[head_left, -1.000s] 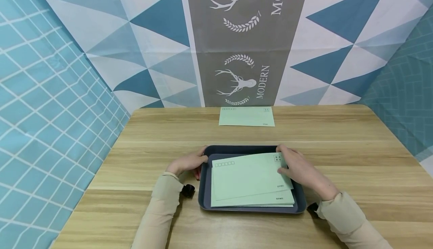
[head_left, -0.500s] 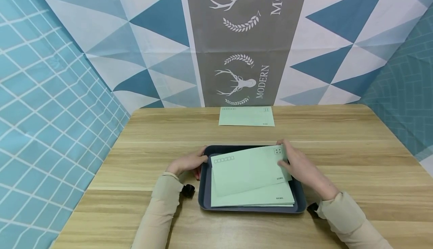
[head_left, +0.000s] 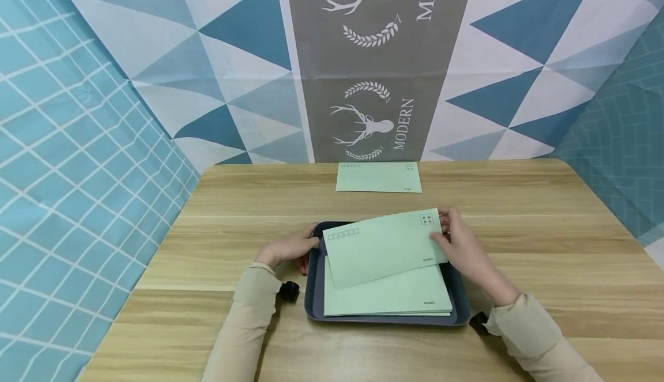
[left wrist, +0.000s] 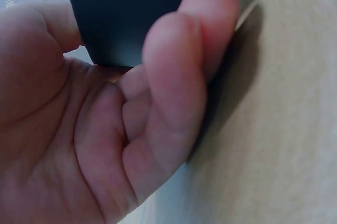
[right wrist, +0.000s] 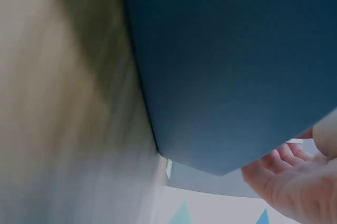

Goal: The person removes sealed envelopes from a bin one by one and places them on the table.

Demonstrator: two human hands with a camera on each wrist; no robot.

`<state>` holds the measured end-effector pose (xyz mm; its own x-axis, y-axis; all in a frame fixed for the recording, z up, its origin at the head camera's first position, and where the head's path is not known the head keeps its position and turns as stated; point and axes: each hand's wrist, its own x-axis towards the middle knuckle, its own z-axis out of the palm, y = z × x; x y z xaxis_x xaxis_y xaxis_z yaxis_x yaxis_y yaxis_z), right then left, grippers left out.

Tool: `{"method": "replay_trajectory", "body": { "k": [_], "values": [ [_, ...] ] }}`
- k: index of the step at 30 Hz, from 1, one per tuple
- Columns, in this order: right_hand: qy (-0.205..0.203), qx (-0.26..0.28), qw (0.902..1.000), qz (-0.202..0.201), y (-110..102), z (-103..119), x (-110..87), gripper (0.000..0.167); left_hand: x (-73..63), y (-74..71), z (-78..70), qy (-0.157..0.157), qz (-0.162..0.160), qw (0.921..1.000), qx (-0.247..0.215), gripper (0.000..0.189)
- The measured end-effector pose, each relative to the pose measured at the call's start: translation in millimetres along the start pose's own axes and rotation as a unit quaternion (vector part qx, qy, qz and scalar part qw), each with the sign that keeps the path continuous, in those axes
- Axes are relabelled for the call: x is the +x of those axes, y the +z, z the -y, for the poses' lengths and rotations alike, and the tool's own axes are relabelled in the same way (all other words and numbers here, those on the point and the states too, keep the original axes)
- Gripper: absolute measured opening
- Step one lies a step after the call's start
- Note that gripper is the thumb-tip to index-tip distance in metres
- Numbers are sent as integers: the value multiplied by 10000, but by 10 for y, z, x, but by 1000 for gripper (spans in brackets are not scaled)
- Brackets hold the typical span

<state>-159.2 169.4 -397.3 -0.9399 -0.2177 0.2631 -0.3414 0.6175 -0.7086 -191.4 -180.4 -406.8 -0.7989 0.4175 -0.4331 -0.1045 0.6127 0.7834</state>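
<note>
Grip of the right hand is clamped on the right end of a raised green envelope, thumb on its face, fingers behind, while the left hand holds the left wall of the dark tray. That envelope hangs tilted above the tray, over the envelope stack inside it; one more, the lone envelope, lies on the surface beyond the tray. Held by one end only, the paper could sag, and its low left corner might drag the stack askew or catch the tray's rim; too loose a pinch might let it drop into the tray. Right hand stands at the tray's far right corner, forearm slanting in from its near right; the left forearm reaches from its near left, thumb over the rim and fingers curled outside
</note>
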Motion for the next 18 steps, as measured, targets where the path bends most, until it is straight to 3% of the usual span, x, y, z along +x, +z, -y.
{"method": "replay_trajectory", "body": {
  "k": [6,18],
  "values": [
    [434,346,9978,-351,-17,16,-13,23,12,-4,18,-13,44,10000,47,61],
    [1170,879,9892,68,-64,-80,33,30,28,-33,24,56,126,9999,35,53]
  ]
}}
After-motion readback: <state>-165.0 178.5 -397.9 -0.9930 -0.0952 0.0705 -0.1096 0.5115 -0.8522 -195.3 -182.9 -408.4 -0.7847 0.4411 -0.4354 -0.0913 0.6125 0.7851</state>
